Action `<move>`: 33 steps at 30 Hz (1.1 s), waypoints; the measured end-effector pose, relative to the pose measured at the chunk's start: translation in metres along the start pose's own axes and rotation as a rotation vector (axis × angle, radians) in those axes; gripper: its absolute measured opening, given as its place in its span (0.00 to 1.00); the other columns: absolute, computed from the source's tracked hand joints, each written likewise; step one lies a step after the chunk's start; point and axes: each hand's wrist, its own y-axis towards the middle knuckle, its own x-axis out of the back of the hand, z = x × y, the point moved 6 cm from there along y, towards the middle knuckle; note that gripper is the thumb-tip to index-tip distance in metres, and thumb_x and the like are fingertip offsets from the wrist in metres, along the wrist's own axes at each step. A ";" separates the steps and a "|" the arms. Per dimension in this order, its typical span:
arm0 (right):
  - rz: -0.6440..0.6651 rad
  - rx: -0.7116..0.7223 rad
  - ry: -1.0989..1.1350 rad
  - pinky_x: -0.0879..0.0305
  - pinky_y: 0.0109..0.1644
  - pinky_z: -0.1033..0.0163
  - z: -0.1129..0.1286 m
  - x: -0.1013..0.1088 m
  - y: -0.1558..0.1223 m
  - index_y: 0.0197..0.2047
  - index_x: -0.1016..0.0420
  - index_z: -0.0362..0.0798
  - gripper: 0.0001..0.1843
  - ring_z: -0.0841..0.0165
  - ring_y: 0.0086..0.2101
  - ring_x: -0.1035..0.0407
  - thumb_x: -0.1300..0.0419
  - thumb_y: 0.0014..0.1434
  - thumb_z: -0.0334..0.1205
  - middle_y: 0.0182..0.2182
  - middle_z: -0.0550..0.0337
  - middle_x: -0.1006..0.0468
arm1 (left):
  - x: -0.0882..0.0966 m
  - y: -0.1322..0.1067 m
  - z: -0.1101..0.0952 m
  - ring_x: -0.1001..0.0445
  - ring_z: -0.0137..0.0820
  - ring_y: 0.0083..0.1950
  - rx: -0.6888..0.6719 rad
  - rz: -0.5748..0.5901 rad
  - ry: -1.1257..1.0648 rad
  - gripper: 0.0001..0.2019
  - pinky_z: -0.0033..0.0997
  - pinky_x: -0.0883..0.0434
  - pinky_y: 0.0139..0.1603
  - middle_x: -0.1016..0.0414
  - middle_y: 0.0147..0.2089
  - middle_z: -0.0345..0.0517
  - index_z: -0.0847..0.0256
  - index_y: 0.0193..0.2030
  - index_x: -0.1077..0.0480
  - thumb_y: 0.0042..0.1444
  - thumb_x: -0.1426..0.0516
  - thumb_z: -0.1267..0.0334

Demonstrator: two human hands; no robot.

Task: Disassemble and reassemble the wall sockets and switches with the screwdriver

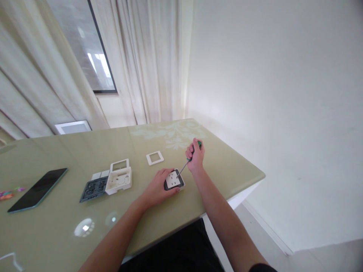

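Observation:
A white wall socket (172, 180) with a dark surround sits in a white box on the table. My left hand (160, 187) is closed around its left side, fingers at the top edge and thumb along the bottom. In my right hand (195, 155) is a screwdriver (183, 167) with a green and black handle, the fist wrapped round it. The slanted shaft reaches down to the right part of the socket. Its tip touches or nearly touches there; the screw itself is too small to make out.
A white frame (155, 158) lies beyond the socket. Left of my hands are an open white back box (120, 180), another white frame (119, 165) and a dark grey plate (95, 188). A dark tablet (39, 189) lies farther left. The table's (235, 166) right edge runs near the wall.

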 end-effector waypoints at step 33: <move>0.867 -0.246 -0.172 0.58 0.17 0.72 -0.004 -0.093 -0.082 0.27 0.35 0.53 0.35 0.79 0.14 0.59 0.30 0.55 0.76 0.14 0.77 0.46 | 0.019 0.000 0.015 0.21 0.54 0.65 -0.080 0.144 -0.185 0.42 0.55 0.26 0.71 0.20 0.67 0.53 0.54 0.70 0.29 0.48 0.25 0.52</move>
